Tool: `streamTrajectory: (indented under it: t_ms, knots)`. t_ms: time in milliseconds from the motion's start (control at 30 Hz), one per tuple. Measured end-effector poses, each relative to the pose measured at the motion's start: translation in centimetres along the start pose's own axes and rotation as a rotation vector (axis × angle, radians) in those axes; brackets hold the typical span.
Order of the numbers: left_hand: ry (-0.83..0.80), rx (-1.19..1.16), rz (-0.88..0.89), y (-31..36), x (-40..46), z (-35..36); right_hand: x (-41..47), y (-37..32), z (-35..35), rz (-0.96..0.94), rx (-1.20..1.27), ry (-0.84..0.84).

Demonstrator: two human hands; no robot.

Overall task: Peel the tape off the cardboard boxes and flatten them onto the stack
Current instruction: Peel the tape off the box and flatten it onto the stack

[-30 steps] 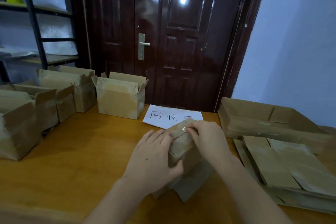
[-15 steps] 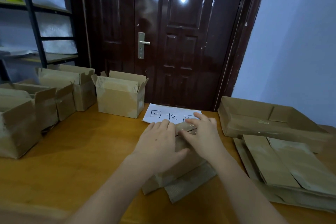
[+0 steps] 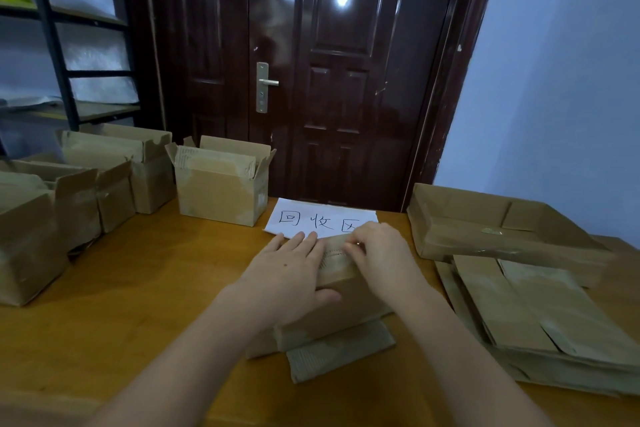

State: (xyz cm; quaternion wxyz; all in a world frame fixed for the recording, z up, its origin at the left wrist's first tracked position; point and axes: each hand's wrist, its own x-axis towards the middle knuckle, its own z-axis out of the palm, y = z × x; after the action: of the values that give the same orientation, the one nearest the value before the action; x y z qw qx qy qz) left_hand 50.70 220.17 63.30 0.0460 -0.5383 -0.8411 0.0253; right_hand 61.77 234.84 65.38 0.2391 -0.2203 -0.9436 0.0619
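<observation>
The box [image 3: 341, 302] is now lying lower near the counter's [image 3: 145, 288] far edge; left hand [image 3: 287, 274] is pressing flat, fingers straight; right hand's [image 3: 381, 253] fingers are pinching its tape [image 3: 353, 246]; peeling is starting.

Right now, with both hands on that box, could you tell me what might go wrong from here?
The right hand seems to pinch tape at the seam of the box; a thin strip may tear and leave some stuck. The left hand only presses flat, so the box could slide on the table toward the paper sign.
</observation>
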Motion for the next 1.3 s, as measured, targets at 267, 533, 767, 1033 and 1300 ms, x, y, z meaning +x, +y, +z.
streamTrajectory:
  t_ms: [267,533,767,1033,1300]
  knots:
    - [-0.005,0.005,0.013,2.8,1.3,-1.2,-0.2,0.4,0.6,0.21,0.109,0.007]
    - [0.078,0.066,-0.003,3.6,0.9,-0.1,0.8,-0.7,1.1,0.173,-0.09,0.019]
    - [0.063,0.038,0.005,2.1,0.7,-0.9,0.8,1.6,-0.3,0.114,-0.103,0.069]
    - [0.156,-0.009,-0.035,4.2,2.5,0.3,-1.3,1.9,-0.2,0.325,0.526,0.008]
    - [0.165,0.015,-0.018,3.4,3.4,1.5,-1.5,2.8,1.2,0.405,0.618,0.079]
